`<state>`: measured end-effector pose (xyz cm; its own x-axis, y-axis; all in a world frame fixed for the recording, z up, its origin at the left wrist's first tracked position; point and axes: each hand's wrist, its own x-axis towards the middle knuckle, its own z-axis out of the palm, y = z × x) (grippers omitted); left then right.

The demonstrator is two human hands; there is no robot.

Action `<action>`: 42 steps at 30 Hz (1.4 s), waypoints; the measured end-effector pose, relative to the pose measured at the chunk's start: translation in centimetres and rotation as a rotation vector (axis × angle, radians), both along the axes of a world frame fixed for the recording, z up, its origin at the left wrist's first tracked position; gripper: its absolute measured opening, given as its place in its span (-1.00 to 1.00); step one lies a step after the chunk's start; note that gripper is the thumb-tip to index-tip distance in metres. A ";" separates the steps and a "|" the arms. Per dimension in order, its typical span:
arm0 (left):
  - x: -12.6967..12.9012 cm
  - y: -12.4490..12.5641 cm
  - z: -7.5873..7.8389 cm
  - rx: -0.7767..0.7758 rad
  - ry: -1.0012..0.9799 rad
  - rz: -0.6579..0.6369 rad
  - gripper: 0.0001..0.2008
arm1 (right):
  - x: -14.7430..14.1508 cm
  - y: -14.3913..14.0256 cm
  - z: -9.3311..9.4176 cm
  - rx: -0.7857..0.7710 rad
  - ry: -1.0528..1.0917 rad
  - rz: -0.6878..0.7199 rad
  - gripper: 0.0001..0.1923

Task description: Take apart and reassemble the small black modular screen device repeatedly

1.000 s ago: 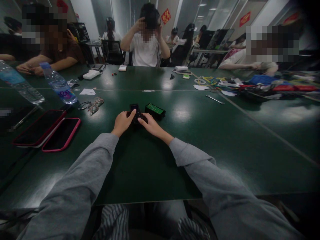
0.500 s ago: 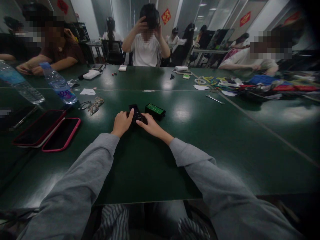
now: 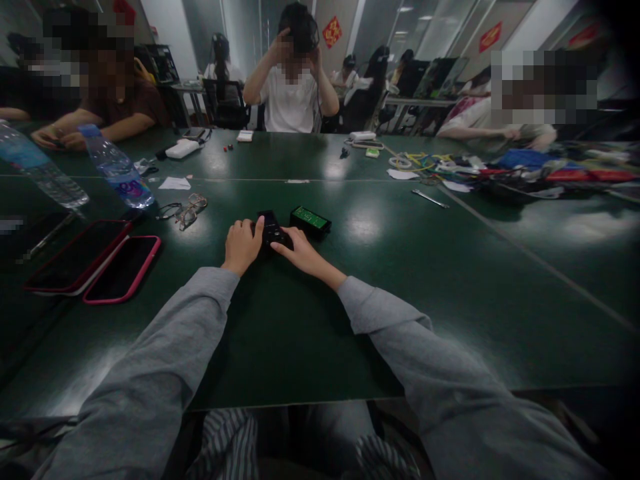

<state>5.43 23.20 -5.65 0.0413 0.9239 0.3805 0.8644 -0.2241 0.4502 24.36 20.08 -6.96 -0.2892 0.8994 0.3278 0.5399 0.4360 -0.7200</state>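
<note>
Both hands grip a small black device (image 3: 271, 229) with a flat dark upper part, low over the table or resting on it; I cannot tell which. My left hand (image 3: 241, 244) is closed on its left side, thumb along the edge. My right hand (image 3: 299, 249) holds the lower right side, with the thumb across the front. Fingers beneath the device are hidden. Just beyond my right hand lies a black open case with a green circuit board (image 3: 311, 219) facing up.
On the left are two phones in red (image 3: 80, 257) and pink (image 3: 123, 270) cases, glasses (image 3: 189, 213) and two water bottles (image 3: 117, 170). A wrench (image 3: 430, 199) and a heap of cables (image 3: 520, 173) lie to the right on the green table (image 3: 400, 267). People sit across.
My hands and the black device have shifted very slightly to the left. Both hands keep their grip. The circuit board case stays in place.
</note>
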 end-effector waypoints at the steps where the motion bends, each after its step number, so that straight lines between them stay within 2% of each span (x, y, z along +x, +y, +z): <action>1: 0.0 0.1 -0.1 0.037 -0.033 -0.002 -0.29 | 0.0 0.0 0.0 0.000 -0.004 -0.001 -0.34; 7: 0.2 -0.2 0.2 0.193 -0.090 -0.160 -0.45 | -0.1 0.1 0.0 0.003 -0.030 -0.019 -0.35; 12: 0.4 -0.9 0.7 0.177 -0.022 -0.313 -0.48 | -0.2 0.1 -0.1 0.052 -0.053 -0.010 -0.42; 17: 0.4 -1.1 0.8 0.149 0.020 -0.385 -0.48 | -0.2 0.3 -0.3 0.083 -0.069 -0.012 -0.42; 25: 0.6 -1.4 1.2 0.126 0.113 -0.414 -0.50 | 0.0 0.7 -0.6 0.105 -0.099 0.033 -0.46; 33: 0.6 -1.2 1.3 0.099 0.107 -0.454 -0.53 | 0.0 0.9 -0.7 0.113 -0.083 0.048 -0.50; 42: 0.7 -1.3 1.4 0.129 0.079 -0.372 -0.58 | -0.3 0.3 0.0 0.114 -0.055 0.040 -0.54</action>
